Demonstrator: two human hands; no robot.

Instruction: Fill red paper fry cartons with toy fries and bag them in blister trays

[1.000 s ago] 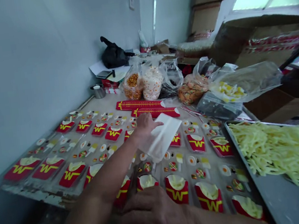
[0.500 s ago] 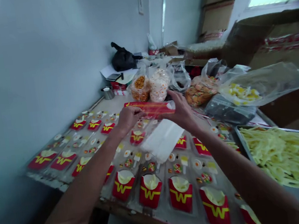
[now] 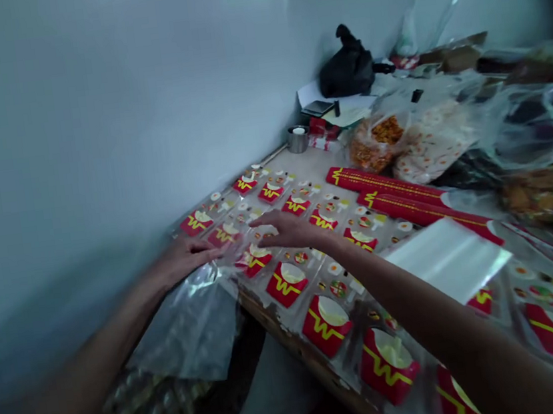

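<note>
Left hand and right hand have moved from the long red strips to the left end of the table

At the near left, a clear plastic sheet hangs down beside the table edge, under the left hand. This hand seems to touch its upper part, but I cannot tell whether the fingers are closed upon it. Just to the right, the right hand is over flat clear packs, its grip released, fingers curved and apart. The packs lie in rows, each with a red pocket marked in yellow. Farther right, a whitish sheet lies near the strips. Beyond them is a clear bag of orange-brown pieces; to its left, a metal cup; farthest, a black bag close to the wall
</note>
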